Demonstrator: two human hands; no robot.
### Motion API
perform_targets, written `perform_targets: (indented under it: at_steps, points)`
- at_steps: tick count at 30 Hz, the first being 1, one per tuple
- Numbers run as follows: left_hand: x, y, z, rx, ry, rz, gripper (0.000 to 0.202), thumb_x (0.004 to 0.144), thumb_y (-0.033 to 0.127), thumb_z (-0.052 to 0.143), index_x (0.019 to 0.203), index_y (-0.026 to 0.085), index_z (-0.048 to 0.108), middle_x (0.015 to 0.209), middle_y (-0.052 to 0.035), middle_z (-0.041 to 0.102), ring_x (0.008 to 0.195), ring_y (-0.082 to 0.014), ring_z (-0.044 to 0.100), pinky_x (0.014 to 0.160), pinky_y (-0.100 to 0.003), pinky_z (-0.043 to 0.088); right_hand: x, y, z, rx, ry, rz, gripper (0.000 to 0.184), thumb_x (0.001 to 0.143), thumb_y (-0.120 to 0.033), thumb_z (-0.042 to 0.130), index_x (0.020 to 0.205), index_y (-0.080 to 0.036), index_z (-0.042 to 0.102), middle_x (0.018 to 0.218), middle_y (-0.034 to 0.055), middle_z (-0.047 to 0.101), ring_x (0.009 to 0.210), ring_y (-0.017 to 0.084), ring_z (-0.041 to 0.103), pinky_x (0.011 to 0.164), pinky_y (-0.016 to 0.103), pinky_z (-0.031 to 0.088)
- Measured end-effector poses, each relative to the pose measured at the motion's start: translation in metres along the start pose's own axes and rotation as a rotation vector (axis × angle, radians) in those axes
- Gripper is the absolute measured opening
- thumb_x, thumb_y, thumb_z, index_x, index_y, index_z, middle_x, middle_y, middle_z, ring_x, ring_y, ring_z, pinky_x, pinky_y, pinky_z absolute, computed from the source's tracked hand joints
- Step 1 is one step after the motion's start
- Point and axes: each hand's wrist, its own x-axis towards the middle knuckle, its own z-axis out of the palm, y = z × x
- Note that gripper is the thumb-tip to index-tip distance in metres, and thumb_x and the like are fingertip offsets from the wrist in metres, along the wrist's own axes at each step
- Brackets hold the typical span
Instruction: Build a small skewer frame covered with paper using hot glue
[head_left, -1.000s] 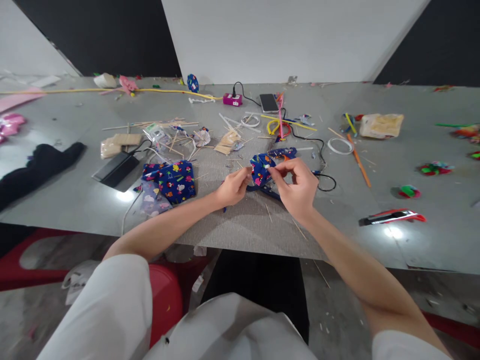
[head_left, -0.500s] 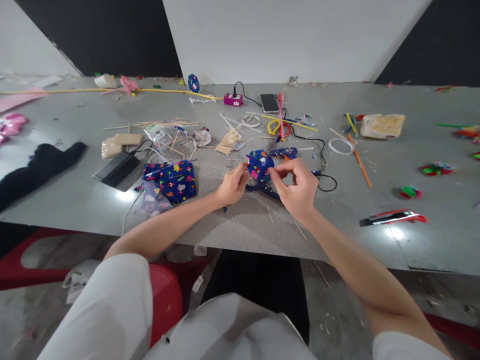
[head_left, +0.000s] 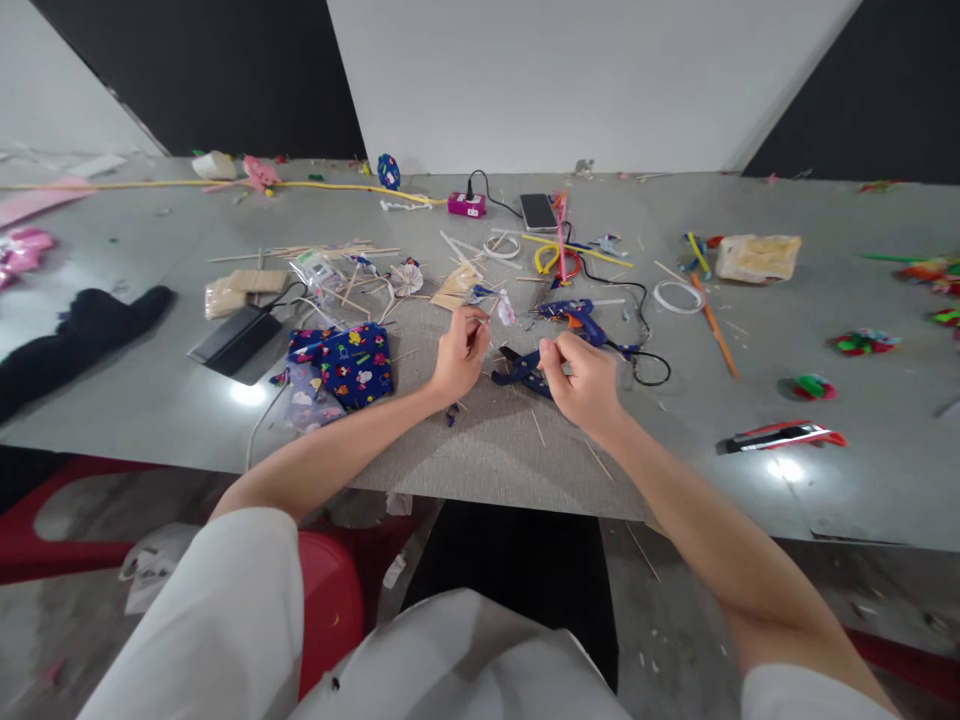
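Note:
My left hand (head_left: 460,352) is closed in a pinch above the middle of the table; what it holds, if anything, is too small to make out. Just beyond its fingertips are a small blue-and-white piece of patterned fabric (head_left: 506,308) and thin sticks. My right hand (head_left: 581,378) is curled closed with the thumb on top, and its contents are hidden. Beneath and beside it lie dark-blue-handled scissors (head_left: 517,368), partly covered. A blue glue gun (head_left: 574,318) with an orange trigger rests just behind the right hand. The hands are apart.
Folded blue patterned fabric (head_left: 356,365) and a black power bank (head_left: 236,340) lie left. A utility knife (head_left: 784,436), an orange pipe cleaner bundle (head_left: 716,328) and a white wrapped packet (head_left: 757,257) are right. A phone (head_left: 538,212) and purple power adapter (head_left: 466,204) stand behind.
The round blue patterned fabric piece that both hands held up is no longer visible between them. My hands have drawn slightly apart, and the scissors and glue gun are more exposed.

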Motion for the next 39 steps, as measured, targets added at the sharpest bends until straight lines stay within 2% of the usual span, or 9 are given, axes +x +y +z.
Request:
perform_targets:
  at_steps: [5, 8, 15, 27, 31, 33, 35, 37, 39]
  points:
    - [0.000, 0.005, -0.003, 0.042, -0.007, 0.002, 0.006, 0.105, 0.028, 0.056, 0.105, 0.022, 0.054, 0.068, 0.0064, 0.054, 0.057, -0.0086, 0.047, 0.057, -0.022, 0.036, 0.000, 0.003, 0.003, -0.030, -0.051, -0.015, 0.043, 0.109, -0.036, 0.047, 0.070, -0.025, 0.032, 0.063, -0.0018, 0.049, 0.060, 0.014, 0.048, 0.064, 0.032, 0.036]
    - [0.000, 0.007, -0.004, 0.059, -0.006, -0.005, 0.005, 0.104, 0.026, 0.057, 0.105, 0.022, 0.055, 0.072, 0.0052, 0.059, 0.060, -0.0082, 0.052, 0.060, -0.022, 0.040, 0.000, 0.002, 0.003, -0.035, -0.079, -0.023, 0.044, 0.109, -0.036, 0.047, 0.069, -0.025, 0.031, 0.062, -0.0023, 0.045, 0.060, 0.014, 0.044, 0.064, 0.033, 0.035]
    - [0.001, 0.009, -0.002, -0.015, -0.016, -0.002, 0.007, 0.103, 0.026, 0.057, 0.105, 0.019, 0.059, 0.084, -0.0018, 0.073, 0.077, -0.0102, 0.070, 0.079, -0.024, 0.057, 0.002, 0.000, 0.003, -0.080, -0.111, -0.016, 0.044, 0.108, -0.039, 0.044, 0.068, -0.026, 0.031, 0.061, -0.0021, 0.044, 0.061, 0.016, 0.044, 0.065, 0.033, 0.036]
    - [0.001, 0.010, -0.003, 0.018, 0.004, -0.007, 0.021, 0.101, 0.038, 0.067, 0.103, 0.018, 0.073, 0.089, -0.0046, 0.079, 0.073, -0.0126, 0.075, 0.076, -0.026, 0.061, 0.000, 0.011, 0.007, -0.111, -0.158, 0.013, 0.044, 0.107, -0.038, 0.046, 0.067, -0.025, 0.034, 0.062, -0.0023, 0.046, 0.059, 0.014, 0.042, 0.062, 0.032, 0.033]
    - [0.002, 0.010, -0.005, 0.069, 0.019, 0.072, 0.024, 0.103, 0.040, 0.064, 0.101, 0.019, 0.076, 0.089, -0.0060, 0.080, 0.074, -0.0137, 0.073, 0.075, -0.027, 0.058, 0.002, 0.010, 0.006, -0.155, -0.176, 0.024, 0.043, 0.106, -0.036, 0.047, 0.066, -0.025, 0.036, 0.062, -0.0019, 0.048, 0.059, 0.015, 0.044, 0.063, 0.032, 0.032]
    - [0.004, 0.010, -0.008, 0.116, 0.033, 0.117, 0.028, 0.106, 0.041, 0.059, 0.099, 0.019, 0.076, 0.088, -0.0062, 0.078, 0.077, -0.0145, 0.072, 0.076, -0.028, 0.055, 0.004, 0.010, 0.004, -0.250, -0.232, 0.022, 0.042, 0.107, -0.036, 0.045, 0.067, -0.024, 0.042, 0.064, -0.0002, 0.052, 0.061, 0.016, 0.049, 0.065, 0.032, 0.035]
    - [0.006, 0.009, -0.013, 0.151, 0.060, 0.151, 0.032, 0.109, 0.041, 0.054, 0.096, 0.019, 0.073, 0.087, -0.0055, 0.075, 0.080, -0.0147, 0.069, 0.077, -0.028, 0.053, 0.005, 0.011, 0.000, -0.383, -0.347, -0.015, 0.038, 0.107, -0.038, 0.047, 0.073, -0.023, 0.051, 0.072, 0.0036, 0.061, 0.068, 0.019, 0.057, 0.069, 0.034, 0.039]
    - [0.010, 0.006, -0.017, 0.168, 0.094, 0.181, 0.034, 0.110, 0.041, 0.050, 0.092, 0.020, 0.069, 0.086, -0.0052, 0.072, 0.082, -0.0149, 0.067, 0.078, -0.028, 0.050, 0.006, 0.015, -0.005, -0.498, -0.480, -0.051, 0.033, 0.104, -0.046, 0.055, 0.085, -0.020, 0.061, 0.087, 0.0093, 0.070, 0.079, 0.024, 0.065, 0.075, 0.036, 0.043]
    - [0.014, 0.002, -0.021, 0.179, 0.128, 0.192, 0.035, 0.111, 0.042, 0.047, 0.091, 0.020, 0.066, 0.087, -0.0053, 0.070, 0.084, -0.0154, 0.065, 0.079, -0.029, 0.049, 0.006, 0.020, -0.010, -0.552, -0.583, -0.041, 0.039, 0.098, -0.056, 0.063, 0.101, -0.017, 0.064, 0.102, 0.0147, 0.072, 0.090, 0.029, 0.069, 0.078, 0.038, 0.046]
